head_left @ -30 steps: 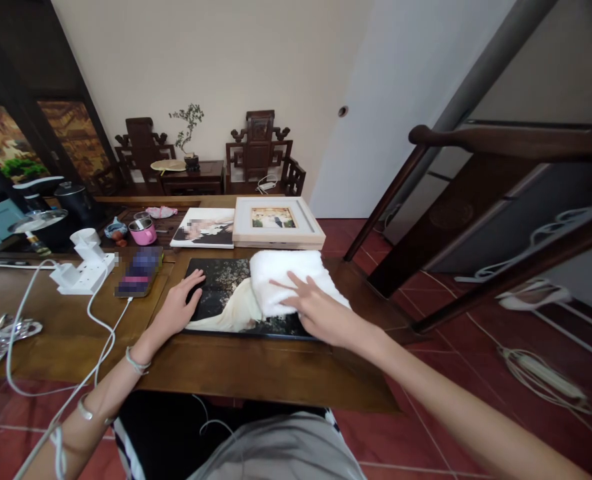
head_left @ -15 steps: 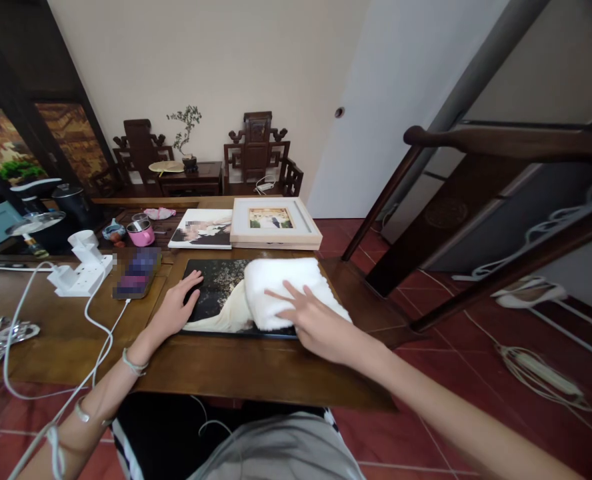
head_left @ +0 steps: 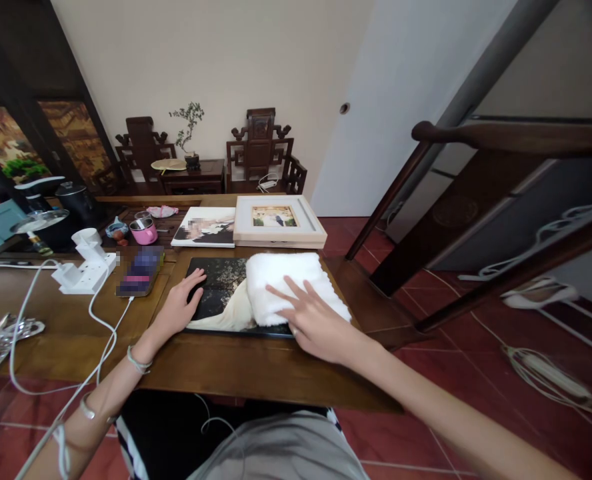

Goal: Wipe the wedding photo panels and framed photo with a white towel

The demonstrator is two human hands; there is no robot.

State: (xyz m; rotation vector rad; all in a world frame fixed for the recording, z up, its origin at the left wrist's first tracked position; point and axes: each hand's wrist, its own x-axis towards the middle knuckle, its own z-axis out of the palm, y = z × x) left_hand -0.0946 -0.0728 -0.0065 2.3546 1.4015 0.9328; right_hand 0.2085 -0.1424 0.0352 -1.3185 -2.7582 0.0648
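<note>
A dark photo panel [head_left: 221, 287] showing a pale, flowing shape lies flat on the wooden table before me. My left hand [head_left: 182, 300] rests with fingers apart on the panel's left edge. A folded white towel [head_left: 271, 277] covers the right part of the panel. On top of the towel lies my right hand [head_left: 316, 323], its fingers spread and pressing down on the cloth. The panel's right side is hidden beneath towel and hand.
Behind the panel lie a white-framed picture [head_left: 281, 237] and a photo canvas [head_left: 196, 230]. Leftward are a phone [head_left: 140, 272], a white power strip [head_left: 89, 273], cables and a pink mug [head_left: 143, 231]. A wooden chair [head_left: 426, 207] stands at the right.
The whole view has shifted slightly. Both hands stay spread, the left on the panel's edge and the right on the towel, with hardly any movement over the panel.
</note>
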